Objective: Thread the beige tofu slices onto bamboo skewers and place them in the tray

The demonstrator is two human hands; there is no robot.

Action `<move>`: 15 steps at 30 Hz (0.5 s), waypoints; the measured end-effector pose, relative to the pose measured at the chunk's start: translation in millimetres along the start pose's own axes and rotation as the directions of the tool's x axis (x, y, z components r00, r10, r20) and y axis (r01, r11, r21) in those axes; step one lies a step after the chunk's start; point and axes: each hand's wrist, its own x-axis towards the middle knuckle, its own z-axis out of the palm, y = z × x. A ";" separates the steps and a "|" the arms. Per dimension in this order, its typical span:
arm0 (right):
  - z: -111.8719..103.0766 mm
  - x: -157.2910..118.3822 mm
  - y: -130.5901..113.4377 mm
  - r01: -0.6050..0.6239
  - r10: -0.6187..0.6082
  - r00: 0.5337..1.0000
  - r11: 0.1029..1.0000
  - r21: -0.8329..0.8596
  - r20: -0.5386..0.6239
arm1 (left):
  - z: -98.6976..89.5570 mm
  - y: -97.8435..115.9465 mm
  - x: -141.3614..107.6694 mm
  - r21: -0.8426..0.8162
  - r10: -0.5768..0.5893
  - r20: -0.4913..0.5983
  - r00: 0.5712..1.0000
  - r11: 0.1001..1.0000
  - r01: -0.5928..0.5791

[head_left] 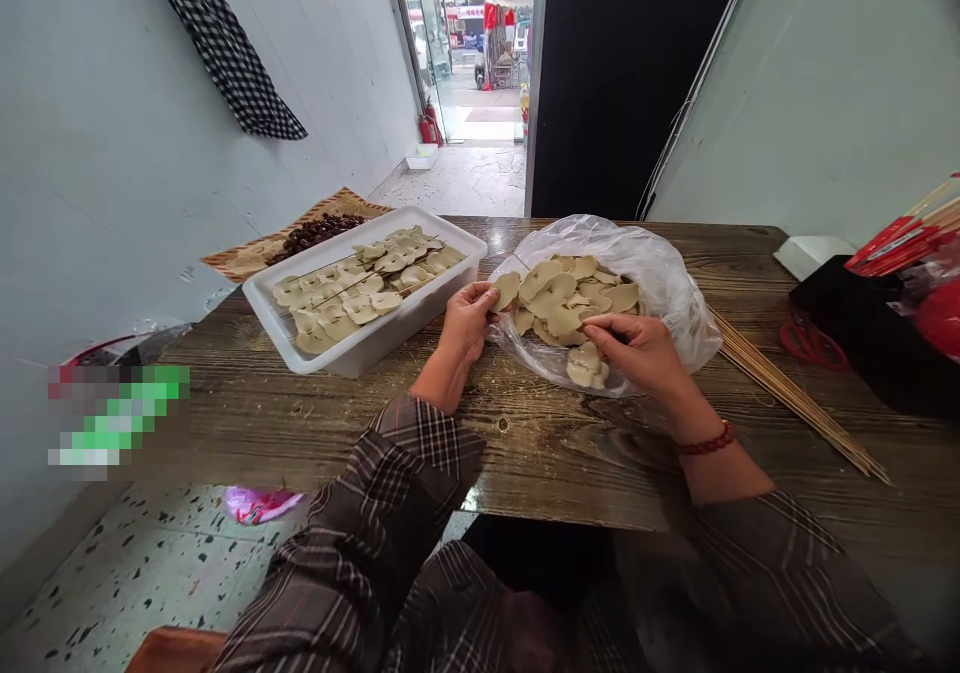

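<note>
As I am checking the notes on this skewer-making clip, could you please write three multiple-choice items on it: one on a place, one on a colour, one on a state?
1. Where does the bundle of bamboo skewers lie?
A. In the white tray
B. On the table, to the right of the plastic bag
C. On the floor

2. What colour is the bracelet on the right wrist?
A. Red
B. Blue
C. Green

3. What is the left hand doing?
A. Resting flat on the table
B. Gripping the tray's rim
C. Pinching a tan slice at the bag's edge

Answers:
1 B: the skewers lie on the wooden table beside the plastic bag, away from the white tray.
2 A: the beads look red.
3 C: its fingers close on a slice, while the right hand works over the bag.
</note>
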 end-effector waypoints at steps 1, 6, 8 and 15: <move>-2.1 -0.3 0.0 0.008 -0.007 0.999 1.000 -0.020 0.033 | -0.8 0.5 0.6 -0.004 0.010 -0.008 1.000 1.000 -0.010; -12.0 -1.3 -2.1 0.044 -0.025 0.988 0.992 -0.120 0.153 | -3.4 4.7 2.2 0.030 0.102 -0.096 0.990 0.995 -0.099; -13.9 -1.7 -3.9 0.061 -0.037 0.985 0.989 -0.137 0.171 | -3.1 7.2 2.2 0.042 0.127 -0.121 0.984 0.992 -0.123; -11.9 -3.3 -5.1 0.076 -0.040 0.981 0.980 -0.183 0.191 | -0.2 14.1 -0.1 0.026 0.159 -0.140 0.977 0.987 -0.157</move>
